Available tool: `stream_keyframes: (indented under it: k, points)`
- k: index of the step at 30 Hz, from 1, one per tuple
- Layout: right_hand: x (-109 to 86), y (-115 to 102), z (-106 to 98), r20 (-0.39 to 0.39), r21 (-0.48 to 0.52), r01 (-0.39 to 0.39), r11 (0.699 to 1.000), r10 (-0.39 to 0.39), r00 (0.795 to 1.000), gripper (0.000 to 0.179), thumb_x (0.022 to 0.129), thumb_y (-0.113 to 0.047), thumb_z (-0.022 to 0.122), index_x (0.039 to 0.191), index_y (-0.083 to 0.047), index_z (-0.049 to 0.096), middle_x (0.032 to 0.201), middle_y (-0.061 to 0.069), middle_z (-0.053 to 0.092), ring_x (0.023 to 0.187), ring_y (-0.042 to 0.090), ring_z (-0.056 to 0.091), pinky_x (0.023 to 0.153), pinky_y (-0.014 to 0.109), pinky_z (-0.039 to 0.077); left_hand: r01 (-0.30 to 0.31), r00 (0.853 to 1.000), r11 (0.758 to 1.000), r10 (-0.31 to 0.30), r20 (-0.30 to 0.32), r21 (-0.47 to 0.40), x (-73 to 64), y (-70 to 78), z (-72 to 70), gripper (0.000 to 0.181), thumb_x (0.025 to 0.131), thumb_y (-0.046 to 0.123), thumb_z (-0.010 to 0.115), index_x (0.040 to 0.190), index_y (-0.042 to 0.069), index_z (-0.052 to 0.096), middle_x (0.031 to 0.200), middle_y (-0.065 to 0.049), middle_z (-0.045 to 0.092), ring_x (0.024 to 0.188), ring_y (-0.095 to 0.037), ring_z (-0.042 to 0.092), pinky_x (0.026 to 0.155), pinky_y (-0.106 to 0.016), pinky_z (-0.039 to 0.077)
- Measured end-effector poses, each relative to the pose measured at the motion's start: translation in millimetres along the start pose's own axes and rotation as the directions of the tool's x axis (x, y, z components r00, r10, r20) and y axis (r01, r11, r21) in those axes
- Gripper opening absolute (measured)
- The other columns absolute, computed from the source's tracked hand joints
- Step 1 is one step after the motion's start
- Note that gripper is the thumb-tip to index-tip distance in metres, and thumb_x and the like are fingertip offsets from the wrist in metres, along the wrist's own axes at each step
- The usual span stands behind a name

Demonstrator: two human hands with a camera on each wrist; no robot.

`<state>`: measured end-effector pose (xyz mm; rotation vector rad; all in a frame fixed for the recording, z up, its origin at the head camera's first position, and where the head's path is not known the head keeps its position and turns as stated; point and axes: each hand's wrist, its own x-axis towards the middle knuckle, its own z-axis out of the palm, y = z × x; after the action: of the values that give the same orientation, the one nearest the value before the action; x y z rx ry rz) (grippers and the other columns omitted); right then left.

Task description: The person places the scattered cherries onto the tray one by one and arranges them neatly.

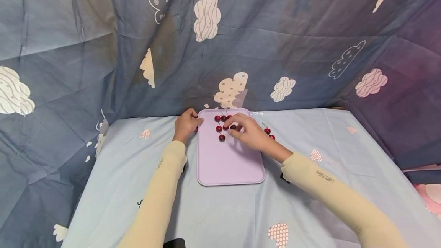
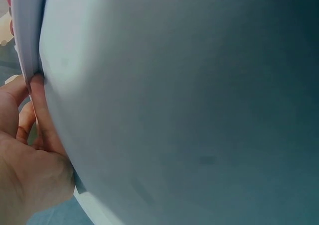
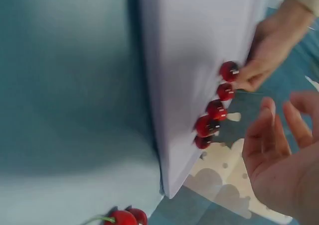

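A lilac rectangular tray (image 1: 227,165) lies on the cloth-covered table. Dark red cherries (image 1: 222,138), several of them with stems, sit in loose rows on its far part. At the tray's far left corner my left hand (image 1: 186,126) pinches the rim; the left wrist view shows the thumb on one side of the edge and a finger (image 2: 44,115) on the other. Over the cherries hovers my right hand (image 1: 250,134), its fingers loosely bent. Nothing shows between thumb and fingers of that hand (image 3: 279,170) in the right wrist view.
Beside the tray's right edge, more cherries (image 1: 267,131) with stems lie on the light blue cloth (image 1: 220,217). A dark cloud-patterned curtain (image 1: 172,49) rises right behind the tray. Something small and black (image 1: 175,243) shows at the front edge of the head view.
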<state>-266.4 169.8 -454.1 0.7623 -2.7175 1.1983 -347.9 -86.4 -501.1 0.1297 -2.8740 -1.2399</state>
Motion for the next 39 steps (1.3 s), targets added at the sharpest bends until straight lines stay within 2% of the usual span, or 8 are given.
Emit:
stream_keyframes:
  k: [3, 7, 11, 15, 17, 22, 26, 39]
  points:
    - [-11.8, -5, -13, -0.108, 0.226, -0.124, 0.966, 0.151, 0.983, 0.02, 0.1, -0.014, 0.071, 0.12, -0.011, 0.072, 0.118, 0.006, 0.071, 0.076, 0.02, 0.069, 0.065, 0.03, 0.054, 0.001, 1.0, 1.0, -0.001, 0.006, 0.005, 0.8, 0.1, -0.7, 0.024, 0.096, 0.033, 0.076, 0.103, 0.015, 0.062, 0.091, -0.007, 0.072, 0.082, -0.023, 0.067, 0.087, -0.038, 0.044]
    - [-30.5, -5, -28, -0.172, 0.5, -0.265, 0.825, 0.394, 0.903, 0.028, 0.104, -0.021, 0.067, 0.128, -0.007, 0.067, 0.113, 0.004, 0.067, 0.071, 0.011, 0.067, 0.056, 0.025, 0.052, 0.0, 1.0, 1.0, 0.0, 0.005, 0.009, 1.1, 0.1, -2.6, 0.024, 0.097, 0.033, 0.076, 0.102, 0.015, 0.062, 0.09, -0.007, 0.071, 0.08, -0.023, 0.066, 0.083, -0.036, 0.044]
    - [-50.2, 10, -41, -0.143, 0.62, -0.345, 0.704, 0.534, 0.833, 0.028, 0.105, -0.016, 0.065, 0.131, -0.005, 0.064, 0.105, -0.006, 0.068, 0.073, 0.005, 0.066, 0.058, 0.022, 0.053, 0.006, 1.0, 1.0, -0.006, -0.003, 0.018, 1.2, -1.4, -5.1, 0.024, 0.097, 0.034, 0.076, 0.102, 0.016, 0.062, 0.089, -0.006, 0.071, 0.079, -0.022, 0.066, 0.082, -0.036, 0.044]
    - [-69.6, 30, -51, -0.103, 0.666, -0.406, 0.625, 0.617, 0.78, 0.024, 0.104, -0.009, 0.063, 0.129, -0.011, 0.065, 0.098, -0.01, 0.07, 0.071, 0.004, 0.065, 0.056, 0.019, 0.051, 0.003, 1.0, 1.0, -0.003, -0.004, 0.028, 1.9, -3.7, -6.3, 0.024, 0.096, 0.033, 0.076, 0.101, 0.015, 0.061, 0.09, -0.007, 0.071, 0.08, -0.023, 0.067, 0.085, -0.038, 0.044]
    - [-77.0, 39, -55, -0.104, 0.642, -0.448, 0.622, 0.65, 0.753, 0.028, 0.103, -0.013, 0.066, 0.131, -0.01, 0.064, 0.095, -0.01, 0.069, 0.066, 0.004, 0.062, 0.054, 0.019, 0.05, -0.002, 1.0, 1.0, 0.002, -0.003, 0.028, 2.3, -4.9, -6.1, 0.024, 0.096, 0.033, 0.076, 0.101, 0.015, 0.061, 0.09, -0.007, 0.071, 0.081, -0.024, 0.067, 0.087, -0.039, 0.045]
    - [-86.2, 62, -61, -0.124, 0.411, -0.609, 0.679, 0.703, 0.7, 0.049, 0.097, -0.039, 0.077, 0.13, -0.007, 0.061, 0.087, -0.005, 0.066, 0.053, 0.006, 0.051, 0.053, 0.026, 0.047, -0.005, 1.0, 1.0, 0.006, -0.011, 0.029, 3.8, -6.9, -4.3, 0.024, 0.096, 0.033, 0.076, 0.101, 0.015, 0.062, 0.091, -0.008, 0.072, 0.083, -0.025, 0.068, 0.088, -0.04, 0.046]
    - [-88.3, 75, -65, -0.12, 0.31, -0.68, 0.664, 0.737, 0.665, 0.054, 0.093, -0.052, 0.077, 0.124, -0.009, 0.064, 0.085, -0.003, 0.064, 0.054, 0.007, 0.052, 0.054, 0.027, 0.048, -0.01, 1.0, 0.999, 0.01, -0.005, 0.032, 4.8, -6.2, -2.2, 0.024, 0.096, 0.033, 0.076, 0.102, 0.015, 0.063, 0.093, -0.008, 0.073, 0.085, -0.025, 0.069, 0.089, -0.04, 0.046]
    - [-84.2, 81, -64, -0.078, 0.281, -0.724, 0.63, 0.767, 0.637, 0.054, 0.092, -0.057, 0.076, 0.112, -0.007, 0.07, 0.078, -0.007, 0.069, 0.049, 0.01, 0.047, 0.048, 0.029, 0.041, -0.005, 1.0, 1.0, 0.005, 0.003, 0.002, -0.2, 0.6, -0.3, 0.024, 0.097, 0.033, 0.076, 0.102, 0.015, 0.061, 0.09, -0.008, 0.07, 0.082, -0.024, 0.067, 0.081, -0.036, 0.045]
